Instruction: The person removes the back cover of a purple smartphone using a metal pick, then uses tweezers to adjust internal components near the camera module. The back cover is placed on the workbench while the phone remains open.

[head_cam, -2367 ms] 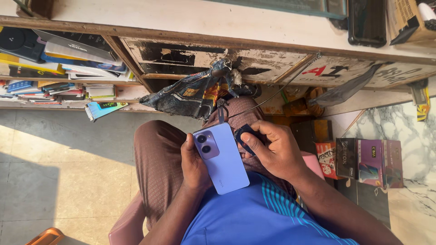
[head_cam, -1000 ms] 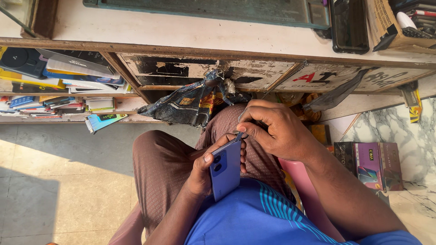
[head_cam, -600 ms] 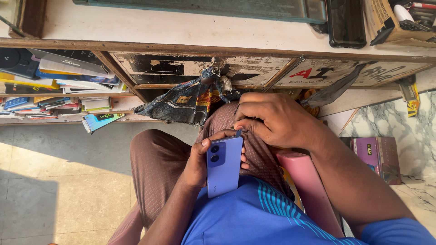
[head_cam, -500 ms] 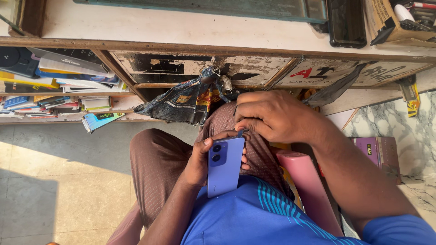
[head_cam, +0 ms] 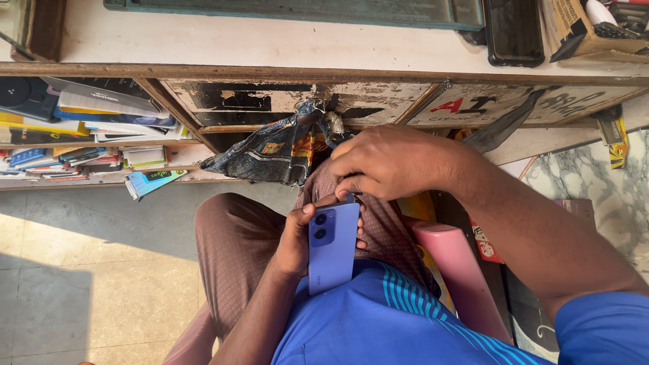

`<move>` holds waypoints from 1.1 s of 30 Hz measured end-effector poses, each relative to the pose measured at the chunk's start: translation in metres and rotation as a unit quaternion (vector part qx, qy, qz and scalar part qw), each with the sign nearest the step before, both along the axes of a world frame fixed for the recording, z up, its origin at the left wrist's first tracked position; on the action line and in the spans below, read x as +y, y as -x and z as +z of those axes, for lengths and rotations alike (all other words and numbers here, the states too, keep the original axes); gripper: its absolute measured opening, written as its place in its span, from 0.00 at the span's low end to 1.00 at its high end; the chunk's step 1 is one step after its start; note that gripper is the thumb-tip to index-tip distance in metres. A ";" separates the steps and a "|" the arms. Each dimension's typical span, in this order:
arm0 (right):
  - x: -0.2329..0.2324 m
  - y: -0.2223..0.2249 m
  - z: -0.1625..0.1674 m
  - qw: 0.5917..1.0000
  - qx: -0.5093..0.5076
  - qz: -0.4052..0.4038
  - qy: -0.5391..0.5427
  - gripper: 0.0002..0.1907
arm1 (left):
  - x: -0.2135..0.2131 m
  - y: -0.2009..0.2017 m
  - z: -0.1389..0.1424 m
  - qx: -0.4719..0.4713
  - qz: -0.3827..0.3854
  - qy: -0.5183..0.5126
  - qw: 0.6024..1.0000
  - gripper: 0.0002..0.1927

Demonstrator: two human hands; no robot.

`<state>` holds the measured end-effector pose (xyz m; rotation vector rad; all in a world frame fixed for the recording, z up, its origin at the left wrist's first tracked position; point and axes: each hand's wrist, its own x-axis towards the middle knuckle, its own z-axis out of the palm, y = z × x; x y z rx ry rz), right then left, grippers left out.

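Head view: the person sits with knees apart, and a lilac phone [head_cam: 332,245] stands over the lap, back side and twin camera lenses toward the viewer. Its long axis runs nearly straight up and down the picture, the lens end away from the body, the bottom edge against the blue shirt [head_cam: 405,324]. The left hand [head_cam: 297,240] wraps it from the left side — thumb on the near edge by the lenses, fingertips showing past the far edge — so it is closed around the phone.

The right hand [head_cam: 389,162] sits just beyond the phone's top end, knuckles up and fingers curled down, the tips pinched at the top edge. Something small and dark shows there, too small to tell what; whether the fingers hold it cannot be told. So the phone lies directly below this hand, touching its fingertips.

Beyond, a dark patterned cloth [head_cam: 277,152] hangs from a worn wooden counter [head_cam: 270,47], with stacked boxes [head_cam: 81,128] on the shelves to the left.
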<state>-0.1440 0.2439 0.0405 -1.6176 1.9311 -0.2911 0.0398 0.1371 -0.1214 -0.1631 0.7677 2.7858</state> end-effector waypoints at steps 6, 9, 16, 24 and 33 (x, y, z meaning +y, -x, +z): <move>0.015 -0.006 -0.025 0.980 -0.141 -0.124 0.060 0.11 | -0.008 -0.004 -0.006 0.035 0.001 0.010 0.999 0.50; 0.022 -0.008 -0.031 0.971 -0.164 -0.107 0.136 0.10 | -0.005 -0.004 -0.005 0.026 -0.003 0.005 1.000 0.53; 0.026 -0.014 -0.020 0.982 -0.077 -0.145 0.092 0.10 | 0.000 -0.002 0.002 0.038 0.000 0.015 0.999 0.57; 0.028 -0.020 -0.019 0.979 -0.015 -0.129 0.159 0.09 | -0.004 -0.002 -0.005 0.033 0.018 0.011 0.999 0.52; 0.047 -0.037 -0.044 0.931 -0.047 -0.245 0.267 0.04 | -0.010 0.001 -0.003 0.038 0.039 0.011 0.998 0.47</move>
